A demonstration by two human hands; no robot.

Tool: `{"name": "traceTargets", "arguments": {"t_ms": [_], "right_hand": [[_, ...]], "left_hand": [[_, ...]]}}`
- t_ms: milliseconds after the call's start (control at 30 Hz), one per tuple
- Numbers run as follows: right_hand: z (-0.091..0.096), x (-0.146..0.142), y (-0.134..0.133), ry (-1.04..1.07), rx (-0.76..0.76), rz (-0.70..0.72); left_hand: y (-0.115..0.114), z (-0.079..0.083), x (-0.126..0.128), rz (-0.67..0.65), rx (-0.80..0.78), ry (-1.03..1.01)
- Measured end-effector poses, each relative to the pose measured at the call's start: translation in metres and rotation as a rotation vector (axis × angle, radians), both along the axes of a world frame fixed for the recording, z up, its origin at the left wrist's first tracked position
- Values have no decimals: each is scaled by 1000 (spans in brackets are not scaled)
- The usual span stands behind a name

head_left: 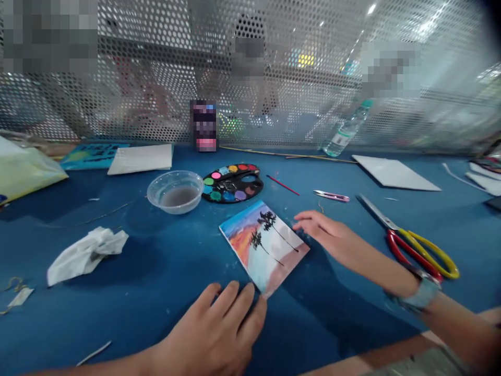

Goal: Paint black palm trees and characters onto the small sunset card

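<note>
A small painting (pixel 266 245) with two black trees over a blue, orange and pink ground lies flat and turned at an angle on the blue table. My left hand (pixel 219 326) rests palm down at its near corner, fingers bent a little and apart, the thumb at or close to that corner. Beside the right edge of the painting is my right hand (pixel 321 227), its fingers stretched out and holding nothing. Beyond the painting sits a black paint palette (pixel 235 184) with several colours. Left of the palette stands a clear plastic bowl (pixel 175 190) of murky grey water.
Crumpled tissue (pixel 88 255) lies at left. A thin red paintbrush (pixel 282 185), a pink craft knife (pixel 331 196) and large red-and-yellow scissors (pixel 410 240) are on the right. Farther back are a water bottle (pixel 346 130), a white panel (pixel 395 172), a phone (pixel 204 128) and a perforated metal screen (pixel 156 78).
</note>
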State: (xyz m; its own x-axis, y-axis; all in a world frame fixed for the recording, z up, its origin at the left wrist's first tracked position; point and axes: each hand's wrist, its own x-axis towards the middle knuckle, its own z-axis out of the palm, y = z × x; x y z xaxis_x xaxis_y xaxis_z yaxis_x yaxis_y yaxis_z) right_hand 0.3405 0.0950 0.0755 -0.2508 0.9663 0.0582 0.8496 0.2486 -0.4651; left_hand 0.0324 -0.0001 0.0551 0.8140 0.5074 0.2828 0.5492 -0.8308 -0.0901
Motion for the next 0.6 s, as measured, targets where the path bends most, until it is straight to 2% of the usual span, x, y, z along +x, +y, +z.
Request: {"name": "traceTargets", "arguments": {"t_ms": [67, 100, 133, 200, 300, 367, 500, 600], "right_hand": [[5, -7, 7, -74, 9, 28], [8, -9, 18, -160, 66, 34], [11, -11, 34, -268, 148, 12], [13, -11, 75, -313, 213, -44], [3, -10, 131, -334, 216, -42], [-7, -13, 154, -343, 201, -27], [-21, -22, 167, -346, 173, -17], [-21, -29, 169, -322, 162, -40]], "left_hand": [[0, 8, -3, -19, 13, -23], [1, 12, -5, -29, 29, -44], [2, 17, -8, -33, 50, -67], [4, 24, -13, -39, 101, -103], [7, 29, -21, -19, 122, -102], [8, 28, -26, 0, 110, -96], [11, 23, -34, 46, 127, -123], [13, 20, -38, 43, 124, -117]]}}
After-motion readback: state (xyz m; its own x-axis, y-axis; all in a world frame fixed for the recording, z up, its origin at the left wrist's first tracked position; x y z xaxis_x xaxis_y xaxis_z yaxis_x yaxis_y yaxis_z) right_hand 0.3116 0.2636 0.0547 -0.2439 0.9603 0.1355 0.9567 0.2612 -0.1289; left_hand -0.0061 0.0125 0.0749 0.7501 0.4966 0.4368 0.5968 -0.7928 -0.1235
